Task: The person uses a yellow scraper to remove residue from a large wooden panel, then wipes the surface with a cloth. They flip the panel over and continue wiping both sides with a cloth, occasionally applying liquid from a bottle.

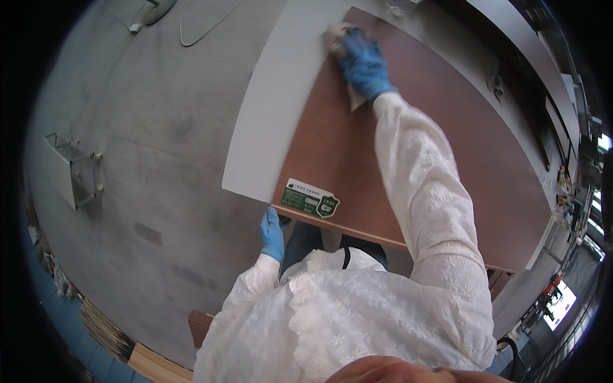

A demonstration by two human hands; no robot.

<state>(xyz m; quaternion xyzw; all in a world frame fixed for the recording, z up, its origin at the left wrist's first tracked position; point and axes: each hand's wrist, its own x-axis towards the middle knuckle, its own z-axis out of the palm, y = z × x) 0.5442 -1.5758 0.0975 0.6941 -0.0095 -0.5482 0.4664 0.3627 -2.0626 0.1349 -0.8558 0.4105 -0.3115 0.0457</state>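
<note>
A large reddish-brown panel (pixel 434 147) lies flat in front of me, with a green and white label (pixel 310 198) at its near left corner. My right hand (pixel 365 67), in a blue glove, reaches to the far left corner and presses a pale cloth (pixel 356 98) on the surface. Its fingers are closed on the cloth and slightly blurred. My left hand (pixel 272 236), gloved in blue too, is by the near left corner. Its fingers are stretched out and touch the panel's edge; the thumb cannot be made out.
Under the panel, a white board (pixel 258 137) sticks out to the left. A small wheeled metal frame (pixel 75 167) stands on the grey floor at left. A cable (pixel 185 29) lies at the top. Dark long panels (pixel 527 76) and a crumpled rag (pixel 495 84) are at right.
</note>
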